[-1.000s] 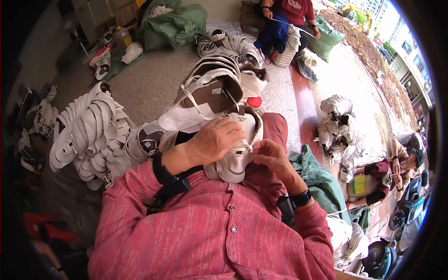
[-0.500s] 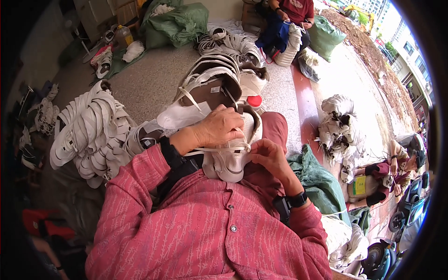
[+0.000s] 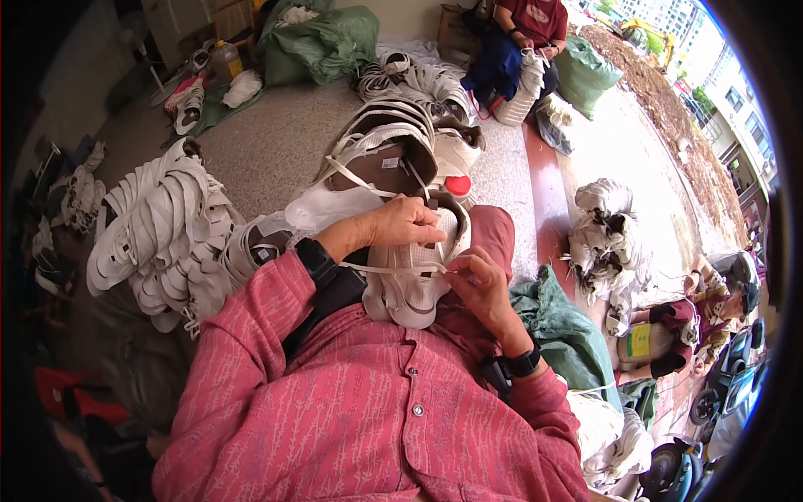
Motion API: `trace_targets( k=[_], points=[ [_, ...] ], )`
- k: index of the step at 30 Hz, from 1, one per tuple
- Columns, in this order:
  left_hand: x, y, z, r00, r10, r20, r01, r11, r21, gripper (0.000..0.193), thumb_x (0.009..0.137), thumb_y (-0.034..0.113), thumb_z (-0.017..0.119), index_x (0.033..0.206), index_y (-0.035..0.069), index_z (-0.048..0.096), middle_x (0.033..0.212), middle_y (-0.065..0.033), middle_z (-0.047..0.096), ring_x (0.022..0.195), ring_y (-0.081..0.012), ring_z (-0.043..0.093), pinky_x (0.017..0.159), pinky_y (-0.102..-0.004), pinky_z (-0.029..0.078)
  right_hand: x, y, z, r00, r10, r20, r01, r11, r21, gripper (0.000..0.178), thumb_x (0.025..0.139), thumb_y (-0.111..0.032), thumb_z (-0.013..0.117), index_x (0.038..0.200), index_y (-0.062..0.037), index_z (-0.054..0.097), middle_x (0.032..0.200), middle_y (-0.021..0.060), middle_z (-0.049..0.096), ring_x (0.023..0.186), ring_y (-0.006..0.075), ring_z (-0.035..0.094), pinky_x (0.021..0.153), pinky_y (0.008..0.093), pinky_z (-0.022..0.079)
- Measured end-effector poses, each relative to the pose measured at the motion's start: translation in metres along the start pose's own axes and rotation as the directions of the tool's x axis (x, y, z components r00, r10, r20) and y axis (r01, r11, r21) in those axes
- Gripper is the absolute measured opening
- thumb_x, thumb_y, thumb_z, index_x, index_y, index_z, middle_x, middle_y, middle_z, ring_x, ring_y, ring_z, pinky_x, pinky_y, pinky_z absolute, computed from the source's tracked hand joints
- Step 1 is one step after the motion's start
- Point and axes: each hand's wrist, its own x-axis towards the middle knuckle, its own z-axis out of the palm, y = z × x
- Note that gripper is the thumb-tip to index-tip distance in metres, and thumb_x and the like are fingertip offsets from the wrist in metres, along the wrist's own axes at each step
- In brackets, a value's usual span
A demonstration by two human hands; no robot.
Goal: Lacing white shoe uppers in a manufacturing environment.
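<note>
A white shoe upper (image 3: 407,297) rests on my lap, its toe toward my belly and its opening facing away. A pale shoelace (image 3: 389,269) runs across it and trails off to the left. My right hand (image 3: 483,289) pinches that lace at the upper's right side, thumb and forefinger together. Over the upper's tongue is my left hand (image 3: 400,224), fingers bent and closed; what lies between its fingertips is hidden. Just beyond it stands a row of nested white uppers with brown linings (image 3: 381,171), one with a loose lace hanging over it.
Stacked white uppers (image 3: 163,234) lie at my left, and another pile (image 3: 604,238) stands at the right. Green sacks (image 3: 565,326) are by my right knee and farther back. One person (image 3: 531,33) sits ahead handling uppers; another (image 3: 711,309) sits at far right beside scooters.
My left hand has moved slightly up and right, its fingers straighter across the tongue. My right hand still pinches the lace, a little lower. The seated person ahead has shifted their hands.
</note>
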Motion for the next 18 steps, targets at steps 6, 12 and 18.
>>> trace_targets(
  k=[6, 12, 18],
  points=[
    [0.001, 0.004, -0.001, 0.995, -0.085, 0.061, 0.087, 0.996, -0.029, 0.031, 0.087, 0.033, 0.067, 0.074, 0.005, 0.068, 0.067, -0.0052, 0.061, 0.079, -0.0175, 0.052, 0.074, -0.0343, 0.043, 0.012, -0.006, 0.002, 0.920, -0.387, -0.052, 0.322, 0.828, -0.459, 0.014, 0.073, -0.001, 0.065, 0.086, -0.0060, 0.062, 0.088, 0.0069, 0.057, 0.071, 0.0235, 0.060, 0.066, 0.0315, 0.049],
    [0.002, 0.004, -0.001, 0.988, -0.142, 0.065, 0.149, 0.982, -0.114, 0.032, 0.087, 0.032, 0.067, 0.073, 0.004, 0.067, 0.065, -0.0030, 0.058, 0.071, -0.0128, 0.051, 0.068, -0.0292, 0.042, 0.032, -0.016, -0.011, 0.875, -0.444, 0.194, 0.476, 0.710, -0.519, 0.037, 0.071, -0.013, 0.062, 0.107, -0.0045, 0.055, 0.107, 0.0109, 0.057, 0.114, 0.0316, 0.050, 0.106, 0.0497, 0.031],
    [0.006, 0.005, 0.007, 0.972, -0.227, 0.056, 0.228, 0.874, -0.430, 0.031, 0.090, 0.030, 0.067, 0.071, 0.007, 0.066, 0.066, 0.0040, 0.055, 0.063, -0.0057, 0.046, 0.062, -0.0216, 0.038, 0.032, -0.009, -0.019, 0.906, -0.359, 0.225, 0.422, 0.811, -0.406, 0.050, 0.068, -0.018, 0.066, 0.114, -0.0057, 0.051, 0.107, 0.0102, 0.057, 0.113, 0.0298, 0.051, 0.106, 0.0469, 0.030]
  ],
)
